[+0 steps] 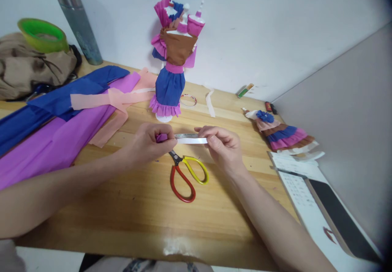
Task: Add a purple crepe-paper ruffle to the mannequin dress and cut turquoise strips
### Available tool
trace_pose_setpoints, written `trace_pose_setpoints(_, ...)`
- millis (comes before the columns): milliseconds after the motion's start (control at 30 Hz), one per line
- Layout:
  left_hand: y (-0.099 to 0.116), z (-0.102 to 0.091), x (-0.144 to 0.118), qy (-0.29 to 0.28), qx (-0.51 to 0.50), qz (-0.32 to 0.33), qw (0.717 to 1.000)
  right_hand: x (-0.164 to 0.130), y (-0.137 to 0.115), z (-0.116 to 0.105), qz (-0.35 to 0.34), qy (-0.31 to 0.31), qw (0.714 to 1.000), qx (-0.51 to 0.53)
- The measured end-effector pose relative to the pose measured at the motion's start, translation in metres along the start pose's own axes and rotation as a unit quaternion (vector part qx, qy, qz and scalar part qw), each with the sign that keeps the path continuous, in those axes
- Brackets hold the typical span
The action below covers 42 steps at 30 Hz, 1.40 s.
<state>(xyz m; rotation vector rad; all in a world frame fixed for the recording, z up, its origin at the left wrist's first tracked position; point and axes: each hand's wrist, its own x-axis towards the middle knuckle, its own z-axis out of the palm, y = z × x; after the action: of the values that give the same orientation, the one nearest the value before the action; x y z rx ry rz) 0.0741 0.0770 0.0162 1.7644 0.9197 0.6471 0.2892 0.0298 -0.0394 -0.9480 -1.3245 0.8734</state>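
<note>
My left hand (150, 143) pinches a small folded piece of purple crepe paper (161, 137) over the wooden table (147, 210). My right hand (222, 145) holds the other end of a white tape strip (191, 140) that stretches between both hands. Just below the hands lie scissors (185, 174) with one red and one yellow handle. Behind them stands a small mannequin (171, 84) dressed in blue, purple and brown crepe paper, with several more such figures crowded at its top.
Long sheets of blue, purple and pink crepe paper (58, 121) cover the left of the table. A second paper dress (283, 135) lies at the right by a calendar and a dark tablet (337, 219). A tape ring (188, 99), a flask (78, 18) and a bag with a green bowl (41, 35) sit at the back.
</note>
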Motion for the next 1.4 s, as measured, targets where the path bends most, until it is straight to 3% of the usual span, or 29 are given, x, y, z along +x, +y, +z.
trace_pose_setpoints(333,-0.015,-0.004,0.007,-0.028,-0.022,-0.045,0.998,0.001,-0.008,0.011,-0.019,-0.016,0.996,0.091)
trace_pose_setpoints(467,-0.017,-0.004,0.007,-0.111,-0.084,-0.037,0.990,0.005,-0.002,0.013,-0.018,-0.033,0.990,0.134)
trace_pose_setpoints(533,-0.016,-0.001,0.005,-0.139,-0.093,-0.034,0.985,0.008,0.001,0.009,0.000,-0.031,0.992,0.119)
trace_pose_setpoints(600,-0.014,0.002,0.003,-0.126,-0.097,-0.050,0.986,0.009,-0.001,0.004,0.002,0.006,0.997,0.081)
trace_pose_setpoints(700,-0.009,0.004,0.001,-0.088,-0.106,-0.085,0.987,0.006,-0.019,0.005,-0.090,0.051,0.992,-0.077)
trace_pose_setpoints(767,-0.006,0.005,-0.001,-0.072,-0.112,-0.089,0.987,0.000,-0.034,0.013,-0.162,-0.006,0.957,-0.241)
trace_pose_setpoints(867,0.000,0.007,-0.002,-0.053,-0.116,-0.081,0.988,-0.009,-0.049,0.029,-0.241,-0.061,0.882,-0.401)
trace_pose_setpoints(1000,0.002,0.011,-0.004,-0.043,-0.097,-0.076,0.992,-0.013,-0.045,0.039,-0.290,-0.065,0.815,-0.498)
trace_pose_setpoints(1133,-0.001,0.016,-0.007,-0.035,-0.082,-0.070,0.994,-0.012,-0.038,0.040,-0.315,-0.063,0.779,-0.539)
trace_pose_setpoints(1200,-0.003,0.018,-0.009,-0.024,-0.061,-0.070,0.995,-0.013,-0.039,0.043,-0.311,-0.060,0.781,-0.538)
trace_pose_setpoints(1267,-0.003,0.020,-0.010,-0.013,-0.025,-0.054,0.998,-0.013,-0.041,0.046,-0.284,-0.057,0.811,-0.508)
trace_pose_setpoints(1333,-0.003,0.021,-0.011,-0.001,0.020,-0.027,0.999,-0.012,-0.042,0.047,-0.216,-0.052,0.873,-0.434)
trace_pose_setpoints(1400,-0.004,0.022,-0.012,0.009,0.054,-0.002,0.999,-0.007,-0.040,0.043,-0.102,-0.021,0.943,-0.316)
